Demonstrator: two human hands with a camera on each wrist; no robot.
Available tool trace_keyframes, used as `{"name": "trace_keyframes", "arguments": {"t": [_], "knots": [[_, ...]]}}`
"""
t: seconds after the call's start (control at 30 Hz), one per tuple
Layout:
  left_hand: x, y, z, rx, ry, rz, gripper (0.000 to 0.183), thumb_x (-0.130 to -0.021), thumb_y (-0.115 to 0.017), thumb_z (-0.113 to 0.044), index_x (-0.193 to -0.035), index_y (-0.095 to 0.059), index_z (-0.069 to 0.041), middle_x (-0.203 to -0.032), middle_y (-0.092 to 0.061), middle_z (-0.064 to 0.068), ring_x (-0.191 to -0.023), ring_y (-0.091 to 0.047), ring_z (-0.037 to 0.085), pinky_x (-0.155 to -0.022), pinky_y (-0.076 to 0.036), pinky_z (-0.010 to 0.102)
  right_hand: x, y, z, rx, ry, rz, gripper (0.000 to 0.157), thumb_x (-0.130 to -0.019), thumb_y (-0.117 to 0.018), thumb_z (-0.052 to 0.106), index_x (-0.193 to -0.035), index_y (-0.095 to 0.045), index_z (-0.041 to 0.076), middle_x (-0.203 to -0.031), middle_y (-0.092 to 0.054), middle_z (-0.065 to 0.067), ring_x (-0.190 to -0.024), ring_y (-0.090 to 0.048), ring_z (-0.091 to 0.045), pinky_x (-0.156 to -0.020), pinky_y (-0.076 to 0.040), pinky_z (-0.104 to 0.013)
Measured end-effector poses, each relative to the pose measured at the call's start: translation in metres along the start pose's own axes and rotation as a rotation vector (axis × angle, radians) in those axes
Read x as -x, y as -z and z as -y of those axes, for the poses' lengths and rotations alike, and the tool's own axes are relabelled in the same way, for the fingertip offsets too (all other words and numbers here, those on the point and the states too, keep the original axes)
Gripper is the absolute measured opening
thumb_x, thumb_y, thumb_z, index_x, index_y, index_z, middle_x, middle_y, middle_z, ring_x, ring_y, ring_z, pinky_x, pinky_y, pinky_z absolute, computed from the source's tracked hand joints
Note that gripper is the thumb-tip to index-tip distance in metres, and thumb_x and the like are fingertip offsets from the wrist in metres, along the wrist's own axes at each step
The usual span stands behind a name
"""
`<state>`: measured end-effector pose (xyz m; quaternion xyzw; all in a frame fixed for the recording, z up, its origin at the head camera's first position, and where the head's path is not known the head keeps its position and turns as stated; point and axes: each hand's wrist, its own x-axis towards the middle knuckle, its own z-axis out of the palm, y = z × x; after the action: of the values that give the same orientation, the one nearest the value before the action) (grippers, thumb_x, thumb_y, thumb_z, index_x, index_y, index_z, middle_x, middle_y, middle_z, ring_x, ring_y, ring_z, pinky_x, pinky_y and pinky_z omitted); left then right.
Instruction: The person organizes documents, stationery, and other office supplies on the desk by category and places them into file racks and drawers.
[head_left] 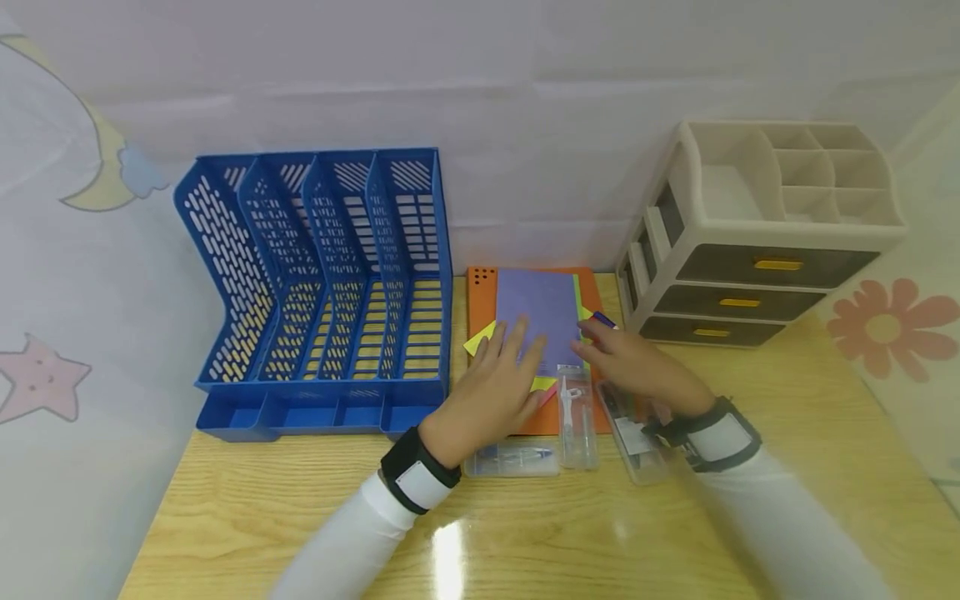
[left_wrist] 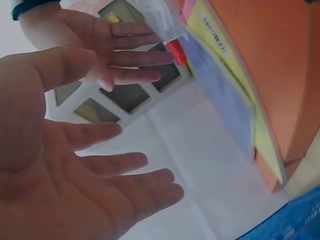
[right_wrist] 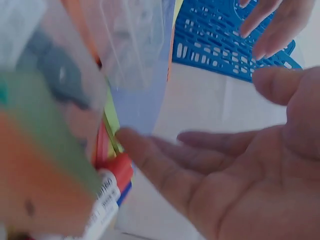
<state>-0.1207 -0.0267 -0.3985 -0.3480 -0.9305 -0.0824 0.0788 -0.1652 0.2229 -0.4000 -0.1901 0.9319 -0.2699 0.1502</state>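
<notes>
Over the middle of the table (head_left: 225, 517), the left hand (head_left: 491, 387) is held palm down with its fingers straight and spread, and the right hand (head_left: 648, 367) reaches in from the right with its fingers extended; the two are apart and neither grips anything. Whether any fingertip touches the things beneath cannot be told. Between them, slightly beyond the fingertips, lies a purple booklet (head_left: 543, 312), on a loose stack with yellow and green edges showing and an orange sheet (head_left: 477, 308) at the bottom, its far left corner marked with black dots. A yellow pad (left_wrist: 212, 42) in the stack carries a barcode (left_wrist: 214, 34), any digits too small to read. By the right fingers is a red cap (right_wrist: 117, 167), with a white label (right_wrist: 102, 200) just beside it whose printed letters are too blurred to read surely. On the near side, a narrow clear case (head_left: 577, 425) overlaps the stack, a second clear case (head_left: 517, 458) with a blue pen inside lies near the left wrist, and a third clear case (head_left: 637, 471) sits partly under the right wrist. Farther left stands a blue file rack (head_left: 408, 386) with four upright bays; far right, a white drawer unit (head_left: 738, 236) has three dark drawers with yellow handles and open compartments on top.
</notes>
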Motion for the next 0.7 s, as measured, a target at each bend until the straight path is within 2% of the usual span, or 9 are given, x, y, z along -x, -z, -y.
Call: {"name": "trace_keyframes", "arguments": {"t": [0.03,0.1,0.17,0.23,0.27,0.4,0.5,0.7], "knots": [[-0.002,-0.002,0.0,0.006,0.01,0.007,0.07,-0.101,-0.064,-0.041,-0.156,-0.041,-0.003,-0.162,-0.035,0.028,-0.146,-0.04,0.051,-0.113,-0.044,0.057,0.0,-0.001,0.001,-0.004,-0.027,0.008,0.065,-0.11,-0.043,0.043,-0.154,-0.038,-0.005,-0.14,-0.059,-0.032,-0.12,-0.065,-0.045,-0.098,-0.055,-0.06],[-0.007,-0.007,0.002,0.022,0.024,0.031,0.07,-0.101,-0.065,-0.039,-0.155,-0.041,-0.001,-0.161,-0.034,0.031,-0.145,-0.04,0.051,-0.115,-0.042,0.055,0.001,-0.004,0.001,-0.032,-0.089,0.029,0.07,-0.11,-0.04,0.048,-0.156,-0.034,-0.004,-0.143,-0.055,-0.033,-0.121,-0.064,-0.047,-0.089,-0.06,-0.056],[-0.011,-0.012,0.002,0.055,0.037,0.061,0.069,-0.101,-0.065,-0.037,-0.154,-0.042,0.0,-0.161,-0.033,0.032,-0.145,-0.04,0.052,-0.117,-0.041,0.053,0.001,-0.005,0.001,-0.044,-0.119,0.043,0.073,-0.11,-0.039,0.051,-0.157,-0.032,-0.004,-0.144,-0.054,-0.034,-0.121,-0.063,-0.047,-0.081,-0.063,-0.052],[-0.016,-0.016,0.003,0.086,0.054,0.1,0.066,-0.103,-0.063,-0.035,-0.154,-0.042,0.001,-0.162,-0.031,0.033,-0.146,-0.038,0.053,-0.119,-0.038,0.052,0.002,-0.006,0.001,-0.054,-0.138,0.05,0.075,-0.109,-0.038,0.054,-0.157,-0.032,-0.003,-0.147,-0.052,-0.033,-0.122,-0.063,-0.047,-0.08,-0.063,-0.051],[-0.018,-0.017,0.003,0.094,0.064,0.117,0.065,-0.103,-0.062,-0.035,-0.154,-0.042,0.001,-0.162,-0.03,0.033,-0.147,-0.037,0.053,-0.12,-0.037,0.053,0.003,-0.006,0.001,-0.06,-0.146,0.05,0.075,-0.109,-0.037,0.054,-0.158,-0.032,-0.003,-0.148,-0.051,-0.033,-0.123,-0.062,-0.047,-0.081,-0.063,-0.052],[-0.023,-0.02,0.004,0.111,0.109,0.164,0.063,-0.103,-0.061,-0.036,-0.152,-0.046,0.0,-0.162,-0.031,0.032,-0.148,-0.034,0.054,-0.118,-0.039,0.056,0.001,-0.008,0.0,-0.062,-0.147,0.013,0.072,-0.11,-0.037,0.052,-0.156,-0.036,-0.003,-0.151,-0.048,-0.032,-0.134,-0.054,-0.049,-0.105,-0.049,-0.064],[-0.026,-0.023,0.004,0.118,0.132,0.2,0.062,-0.103,-0.062,-0.036,-0.15,-0.048,0.001,-0.161,-0.033,0.032,-0.149,-0.033,0.054,-0.118,-0.039,0.056,-0.002,-0.011,-0.001,-0.087,-0.159,-0.017,0.067,-0.11,-0.039,0.047,-0.154,-0.039,-0.004,-0.152,-0.048,-0.032,-0.136,-0.051,-0.05,-0.109,-0.045,-0.066],[-0.029,-0.034,0.005,0.116,0.121,0.296,0.057,-0.104,-0.06,-0.034,-0.143,-0.053,0.007,-0.153,-0.044,0.033,-0.15,-0.034,0.047,-0.126,-0.027,0.057,-0.008,-0.014,-0.005,-0.181,-0.177,-0.05,0.064,-0.11,-0.042,0.042,-0.153,-0.04,-0.005,-0.152,-0.048,-0.031,-0.136,-0.051,-0.049,-0.111,-0.043,-0.065]]}}
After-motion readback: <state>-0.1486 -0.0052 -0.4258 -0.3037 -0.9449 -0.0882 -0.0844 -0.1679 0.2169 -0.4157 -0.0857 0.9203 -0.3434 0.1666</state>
